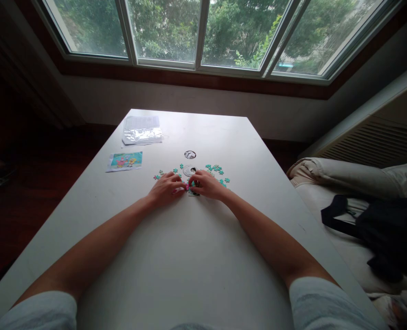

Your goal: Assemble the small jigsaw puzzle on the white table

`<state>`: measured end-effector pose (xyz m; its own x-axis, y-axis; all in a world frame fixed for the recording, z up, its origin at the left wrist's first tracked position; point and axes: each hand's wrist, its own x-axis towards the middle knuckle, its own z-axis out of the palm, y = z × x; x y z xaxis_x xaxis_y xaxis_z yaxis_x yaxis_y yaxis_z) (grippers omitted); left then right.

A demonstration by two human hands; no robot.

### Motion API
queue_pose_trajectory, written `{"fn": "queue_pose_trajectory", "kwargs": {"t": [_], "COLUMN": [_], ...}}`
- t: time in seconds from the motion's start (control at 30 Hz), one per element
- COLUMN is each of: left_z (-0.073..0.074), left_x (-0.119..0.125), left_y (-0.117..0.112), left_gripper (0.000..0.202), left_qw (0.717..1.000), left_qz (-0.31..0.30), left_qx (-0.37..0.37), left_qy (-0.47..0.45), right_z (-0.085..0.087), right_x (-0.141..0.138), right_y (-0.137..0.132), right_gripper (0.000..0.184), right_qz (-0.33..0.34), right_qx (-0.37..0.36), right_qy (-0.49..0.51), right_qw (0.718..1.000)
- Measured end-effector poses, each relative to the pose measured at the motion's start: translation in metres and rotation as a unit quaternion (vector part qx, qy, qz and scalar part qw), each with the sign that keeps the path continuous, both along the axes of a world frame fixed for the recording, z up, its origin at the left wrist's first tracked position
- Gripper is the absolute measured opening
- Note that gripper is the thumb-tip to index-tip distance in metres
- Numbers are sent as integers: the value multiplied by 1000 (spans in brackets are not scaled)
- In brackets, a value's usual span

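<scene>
Two half-closed grips: left hand (167, 187), fingers curled, at pink puzzle pieces (187, 187); right hand (206, 183), fingers bent inward, over teal pieces (194, 184); whether either pinches any, cannot tell.

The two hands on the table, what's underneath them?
Between the left hand and the right hand, small pink and teal puzzle pieces peek out. Anything right under the hands is covered, so I can't tell how many pieces are there.

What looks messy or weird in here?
Nothing I see looks spilled or broken. Loose puzzle pieces lie scattered near the left hand and right hand, and dark fabric lies bunched on the pale seat, which looks untidy.
</scene>
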<state>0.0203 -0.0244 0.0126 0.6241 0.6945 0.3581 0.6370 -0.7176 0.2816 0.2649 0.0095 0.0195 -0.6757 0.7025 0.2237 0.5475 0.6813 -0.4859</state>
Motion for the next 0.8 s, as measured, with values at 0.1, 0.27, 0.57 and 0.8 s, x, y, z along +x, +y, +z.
{"fn": "queue_pose_trajectory", "kwargs": {"t": [0.1, 0.27, 0.57, 0.8], "left_z": [4, 7, 11, 18], "left_x": [1, 3, 3, 5], "left_y": [-2, -4, -7, -9], "left_gripper": [18, 23, 29, 27], "left_qw": [1000, 999, 997, 994], "left_qz": [-8, -41, -62, -83], "left_qx": [6, 1, -3, 33], "left_qy": [13, 29, 46, 62], "right_z": [0, 2, 25, 14], "right_x": [0, 2, 47, 72], "right_y": [0, 2, 36, 47], "right_gripper": [15, 18, 16, 12], "right_qz": [2, 9, -156, -126], "right_qx": [-7, -25, -51, -32], "right_qy": [5, 27, 108, 44], "right_qw": [1000, 999, 981, 991]}}
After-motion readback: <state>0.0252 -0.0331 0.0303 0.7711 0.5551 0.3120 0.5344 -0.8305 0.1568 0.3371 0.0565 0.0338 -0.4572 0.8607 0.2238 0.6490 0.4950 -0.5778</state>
